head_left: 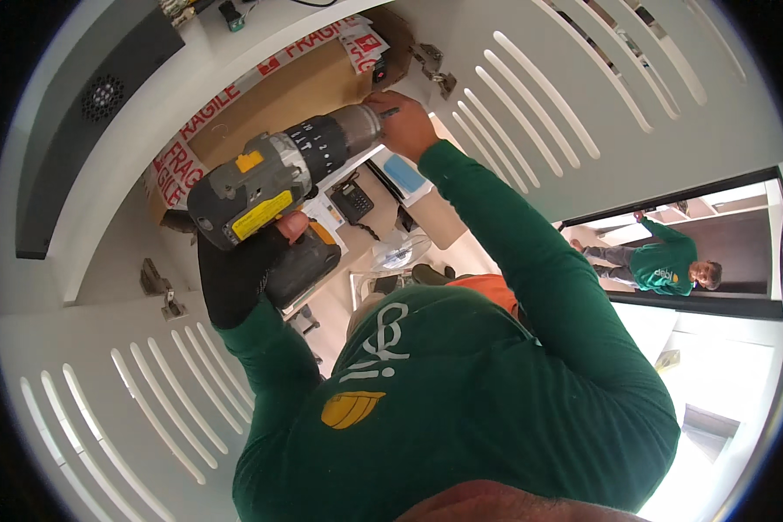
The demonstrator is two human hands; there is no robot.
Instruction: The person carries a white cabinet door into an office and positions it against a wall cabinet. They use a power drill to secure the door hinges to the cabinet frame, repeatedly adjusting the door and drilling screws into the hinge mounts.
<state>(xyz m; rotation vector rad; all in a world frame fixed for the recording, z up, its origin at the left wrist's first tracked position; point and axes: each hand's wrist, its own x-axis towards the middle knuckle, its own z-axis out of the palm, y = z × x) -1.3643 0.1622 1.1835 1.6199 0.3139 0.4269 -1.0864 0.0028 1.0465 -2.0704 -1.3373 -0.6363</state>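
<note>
A grey and black cordless drill (274,165) with yellow patches is held up in front of me, its chuck (357,129) toward the upper right. My left hand (292,228) is closed around its handle; the thumb shows, while most of the fingers are hidden behind the drill body. Black covering wraps the left wrist. Below the handle sits the drill's dark battery (303,271). My right hand (407,127) is closed at the front of the chuck, with a short dark drill bit (390,112) between the fingers.
Behind the drill stands an open cardboard box (274,100) edged with red and white tape. Slotted white cabinet doors (522,104) with metal hinges (433,70) flank me. Below are a desk phone (352,202) and a clear fan-like object (398,254). A mirror (739,244) is at the right.
</note>
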